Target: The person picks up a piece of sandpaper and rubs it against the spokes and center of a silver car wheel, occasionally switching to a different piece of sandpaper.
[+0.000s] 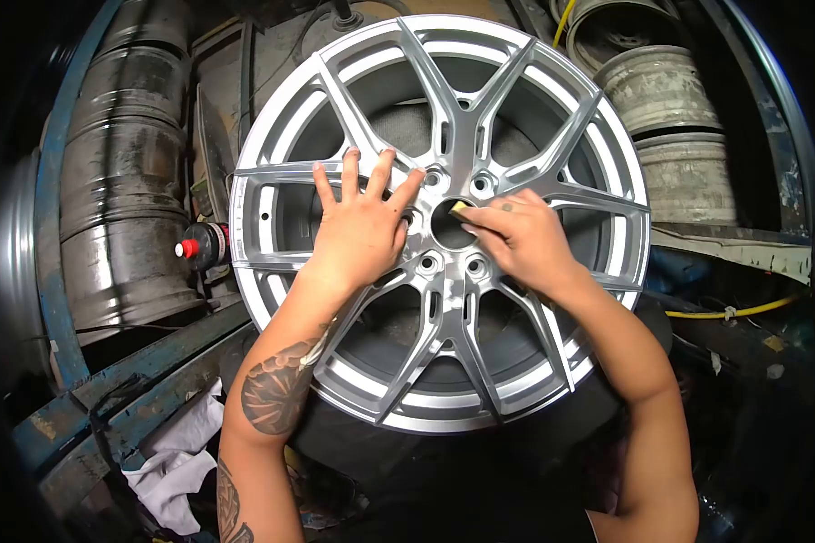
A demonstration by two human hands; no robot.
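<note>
A silver multi-spoke alloy wheel rim [462, 136] lies face up in front of me, its round centre bore a little right of the middle. My left hand [362, 222] rests on the spokes left of the hub, fingers spread and pointing away from me. At the right edge of the bore, my right hand [521, 237] pinches a small yellowish piece [459, 207] between thumb and fingers. Most of that piece is hidden by the fingers, and its kind cannot be made out. Lug holes ring the bore, some of them partly covered by my hands.
Worn steel wheels [127, 181] are stacked on the left, and more dusty wheels [670, 100] stand on the right. A dark bottle with a red cap [210, 245] sits beside the rim. Below left hangs a white cloth [177, 471]. A yellow hose [733, 314] runs at right.
</note>
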